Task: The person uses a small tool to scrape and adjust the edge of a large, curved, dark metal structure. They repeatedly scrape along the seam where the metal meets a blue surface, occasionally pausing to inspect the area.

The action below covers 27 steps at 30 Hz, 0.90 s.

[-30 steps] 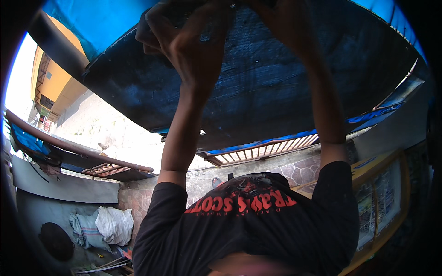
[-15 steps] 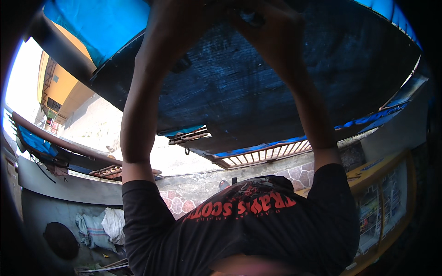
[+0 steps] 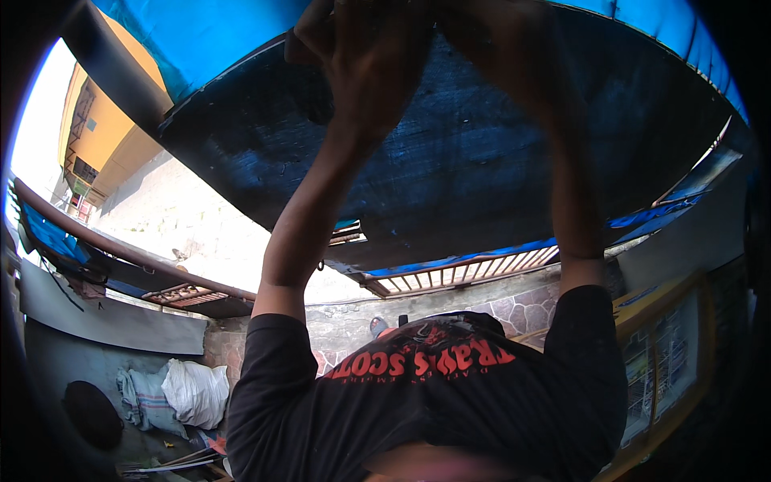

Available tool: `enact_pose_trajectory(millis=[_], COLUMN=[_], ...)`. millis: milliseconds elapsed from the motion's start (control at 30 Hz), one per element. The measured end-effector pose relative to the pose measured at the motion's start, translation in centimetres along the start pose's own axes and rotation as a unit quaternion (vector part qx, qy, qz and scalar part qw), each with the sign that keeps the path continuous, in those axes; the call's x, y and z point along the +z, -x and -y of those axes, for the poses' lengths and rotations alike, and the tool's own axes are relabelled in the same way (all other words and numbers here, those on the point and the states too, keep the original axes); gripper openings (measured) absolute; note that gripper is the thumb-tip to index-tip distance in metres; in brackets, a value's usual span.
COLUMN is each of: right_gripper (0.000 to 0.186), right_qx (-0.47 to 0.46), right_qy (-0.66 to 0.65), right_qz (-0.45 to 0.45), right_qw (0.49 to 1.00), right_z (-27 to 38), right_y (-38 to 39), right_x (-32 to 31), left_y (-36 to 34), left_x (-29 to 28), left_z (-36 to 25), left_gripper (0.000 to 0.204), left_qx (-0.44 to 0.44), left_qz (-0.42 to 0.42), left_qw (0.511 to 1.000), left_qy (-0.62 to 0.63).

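Observation:
Both arms reach up to the top edge of the view, in front of a large dark panel [image 3: 450,177]. My left hand [image 3: 369,68] is closed, its fingers curled and partly cut off by the top edge. What it holds, if anything, I cannot make out. Close beside it, my right hand [image 3: 506,40] is dark and blurred against the panel, and its fingers do not show clearly. Above the panel, blue sheeting [image 3: 209,40] is spread along the upper left, with more on the upper right.
A rusty metal grille [image 3: 466,271] runs below the panel. At lower left lie a white sack [image 3: 197,394] and a round dark object [image 3: 92,414]. A wooden-framed glass cabinet [image 3: 662,361] stands at lower right. A brown metal bar [image 3: 120,245] crosses the left side.
My left hand and forearm have shifted right, and more of that hand shows. The right arm has moved slightly right. The whole view has shifted a little.

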State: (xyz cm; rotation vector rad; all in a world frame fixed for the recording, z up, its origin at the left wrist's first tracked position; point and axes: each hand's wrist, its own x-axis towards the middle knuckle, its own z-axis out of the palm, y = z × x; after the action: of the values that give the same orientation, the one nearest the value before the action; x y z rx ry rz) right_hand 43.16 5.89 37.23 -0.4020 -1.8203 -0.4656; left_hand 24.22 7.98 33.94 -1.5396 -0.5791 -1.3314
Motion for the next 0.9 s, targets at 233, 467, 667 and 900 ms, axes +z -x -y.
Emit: enact_pose_trajectory(millis=[233,467,667,900], right_gripper=[0.022,0.021,0.022,0.024], right_qx=[0.199,0.036,0.266,0.231], right_qy=[0.084,0.252,0.137,-0.070], right_qz=[0.331,0.248,0.230,-0.045], right_qw=[0.918,0.934,0.926,0.969], right_z=[2.6,2.8,6.6,1.4], right_y=[-7.8,-8.4,-7.4,2.2], right_x=[-4.3,0.9,-4.6,0.8], left_y=[-0.7,1.0,-0.5,-4.5], left_x=[0.1,0.0,-3.5,-4.0], left_z=[-3.8,-3.9,-2.6,0.0], left_gripper=[0.026,0.027,0.028,0.023], left_qx=[-0.081,-0.135,-0.140,-0.050], left_qz=[-0.053,-0.059,-0.005,0.102], left_qw=[0.994,0.989,0.990,0.994], left_qy=[-0.048,-0.029,0.023,0.007])
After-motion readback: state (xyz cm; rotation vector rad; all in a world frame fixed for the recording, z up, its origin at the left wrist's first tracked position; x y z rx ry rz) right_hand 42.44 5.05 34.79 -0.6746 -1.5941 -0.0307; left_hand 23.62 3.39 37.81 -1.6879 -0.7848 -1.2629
